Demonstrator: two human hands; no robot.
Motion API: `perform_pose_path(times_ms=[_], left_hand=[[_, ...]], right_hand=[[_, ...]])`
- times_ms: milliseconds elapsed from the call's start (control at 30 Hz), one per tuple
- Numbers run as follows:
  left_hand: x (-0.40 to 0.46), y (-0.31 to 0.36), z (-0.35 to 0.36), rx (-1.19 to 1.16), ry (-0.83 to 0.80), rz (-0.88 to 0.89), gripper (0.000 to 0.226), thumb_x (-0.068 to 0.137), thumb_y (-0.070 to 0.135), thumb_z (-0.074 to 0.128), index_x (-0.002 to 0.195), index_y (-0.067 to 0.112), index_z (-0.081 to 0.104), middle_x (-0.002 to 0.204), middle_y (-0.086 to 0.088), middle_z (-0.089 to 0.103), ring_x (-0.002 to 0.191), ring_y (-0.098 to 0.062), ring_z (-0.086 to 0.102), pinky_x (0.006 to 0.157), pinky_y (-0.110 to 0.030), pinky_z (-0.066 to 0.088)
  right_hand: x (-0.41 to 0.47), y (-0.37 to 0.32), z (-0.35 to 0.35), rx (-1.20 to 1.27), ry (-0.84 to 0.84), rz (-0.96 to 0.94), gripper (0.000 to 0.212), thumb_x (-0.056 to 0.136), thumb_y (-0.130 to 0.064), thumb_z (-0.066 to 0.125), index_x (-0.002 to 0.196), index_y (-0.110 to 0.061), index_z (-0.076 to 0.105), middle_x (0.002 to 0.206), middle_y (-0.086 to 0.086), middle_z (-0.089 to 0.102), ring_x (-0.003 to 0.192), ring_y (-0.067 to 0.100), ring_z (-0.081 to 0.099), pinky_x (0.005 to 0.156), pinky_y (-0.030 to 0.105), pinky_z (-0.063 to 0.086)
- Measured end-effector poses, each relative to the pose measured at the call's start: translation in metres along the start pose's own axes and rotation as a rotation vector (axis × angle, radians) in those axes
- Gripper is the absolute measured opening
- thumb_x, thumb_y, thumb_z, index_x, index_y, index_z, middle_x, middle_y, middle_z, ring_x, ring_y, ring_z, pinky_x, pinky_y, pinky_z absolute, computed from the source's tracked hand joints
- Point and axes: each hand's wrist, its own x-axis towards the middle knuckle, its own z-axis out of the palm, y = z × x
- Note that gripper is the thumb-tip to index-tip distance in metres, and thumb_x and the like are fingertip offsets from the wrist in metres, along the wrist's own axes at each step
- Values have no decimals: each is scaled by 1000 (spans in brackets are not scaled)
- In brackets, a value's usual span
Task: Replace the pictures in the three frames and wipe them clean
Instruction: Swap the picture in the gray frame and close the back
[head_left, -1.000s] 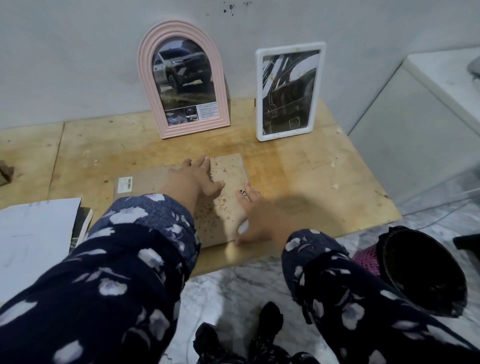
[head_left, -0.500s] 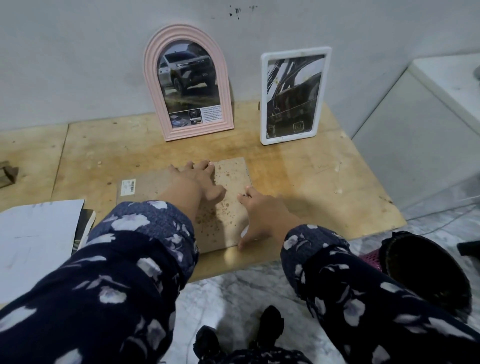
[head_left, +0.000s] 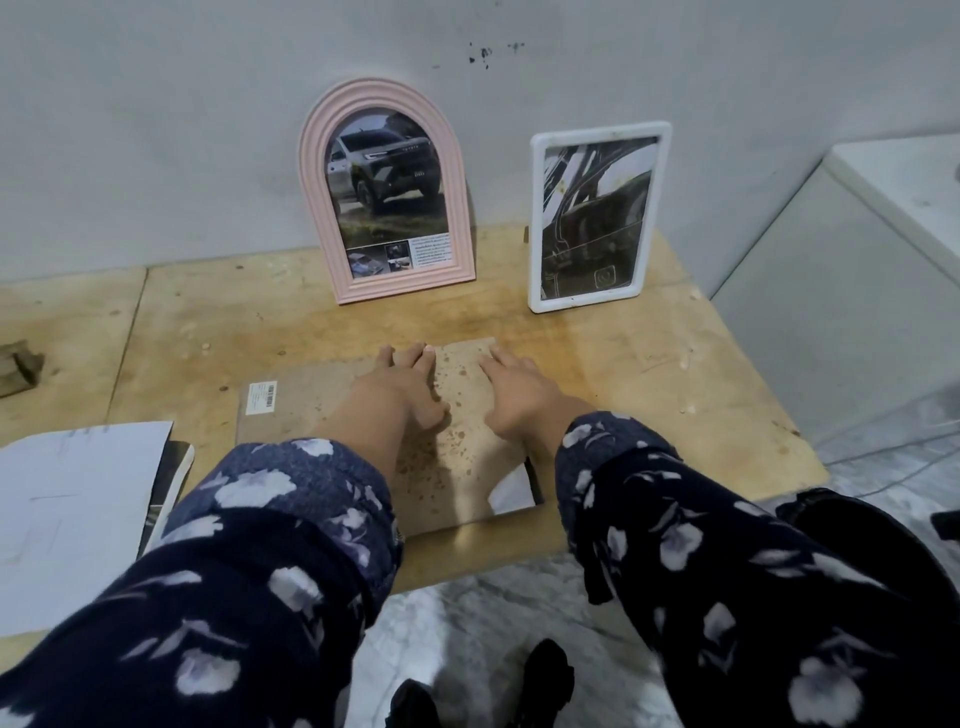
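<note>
A brown speckled backing board (head_left: 457, 457) of a third frame lies flat and face down on the wooden table (head_left: 649, 364). My left hand (head_left: 405, 389) presses flat on the board's upper middle, fingers straight. My right hand (head_left: 519, 395) lies flat on its upper right part, fingers spread. A white paper corner (head_left: 511, 491) peeks from under the board's lower right edge. A pink arched frame (head_left: 384, 192) with a car picture leans on the wall behind. To its right stands a white rectangular frame (head_left: 597, 215) with a dark picture.
A second brown board with a barcode sticker (head_left: 262, 397) lies left of my hands. White sheets (head_left: 72, 519) on a dark book sit at the table's left front. A white cabinet (head_left: 857, 291) stands right. A wood scrap (head_left: 18, 361) lies far left.
My right hand has moved from the board's right edge up onto its upper right surface. My left hand stays pressed on the board.
</note>
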Motion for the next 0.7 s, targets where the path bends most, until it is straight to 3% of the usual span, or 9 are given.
perform_pose_path(times_ms=[100, 200, 367, 467, 600, 700], left_hand=[[-1, -2, -2, -2, 7, 3, 84, 92, 54, 45, 154, 25, -4, 161, 11, -10, 148, -32, -10, 117, -53, 16], [-2, -2, -3, -5, 7, 2, 85, 91, 54, 46, 154, 25, -3, 161, 10, -10, 148, -31, -10, 118, -52, 16], [-1, -3, -4, -12, 2, 1, 87, 89, 54, 48, 154, 26, -2, 161, 11, -10, 148, -31, -10, 117, -53, 16], [-2, -3, -2, -16, -9, -2, 87, 88, 52, 49, 154, 26, -1, 161, 11, -12, 147, -31, -12, 117, -55, 17], [-4, -1, 2, -21, -20, -30, 85, 91, 52, 45, 154, 28, -6, 159, 13, -18, 147, -29, -18, 115, -59, 18], [-7, 3, 2, -32, -22, -42, 84, 91, 50, 46, 153, 30, -7, 158, 15, -20, 146, -27, -19, 114, -63, 16]], right_hand=[[10, -10, -6, -21, -42, -24, 76, 89, -9, 41, 154, -16, 4, 161, -4, -9, 149, 16, -3, 120, 46, 12], [17, -16, -8, -64, -40, -66, 71, 93, -21, 44, 154, -12, 9, 161, 1, 1, 148, 18, 3, 120, 38, 18], [22, -16, -10, -269, -33, -57, 72, 92, -43, 44, 153, -18, 15, 159, 1, 13, 145, 21, 17, 116, 60, 0], [26, -16, -12, -300, -53, -55, 72, 89, -51, 46, 151, -22, 23, 155, -1, 22, 142, 21, 24, 109, 70, -2], [27, -20, -15, -330, -70, -41, 71, 88, -54, 48, 149, -23, 28, 154, -1, 24, 140, 23, 28, 106, 75, 0], [23, -19, -11, -290, -57, -34, 71, 90, -51, 48, 150, -22, 24, 155, -2, 20, 145, 20, 18, 107, 73, -1]])
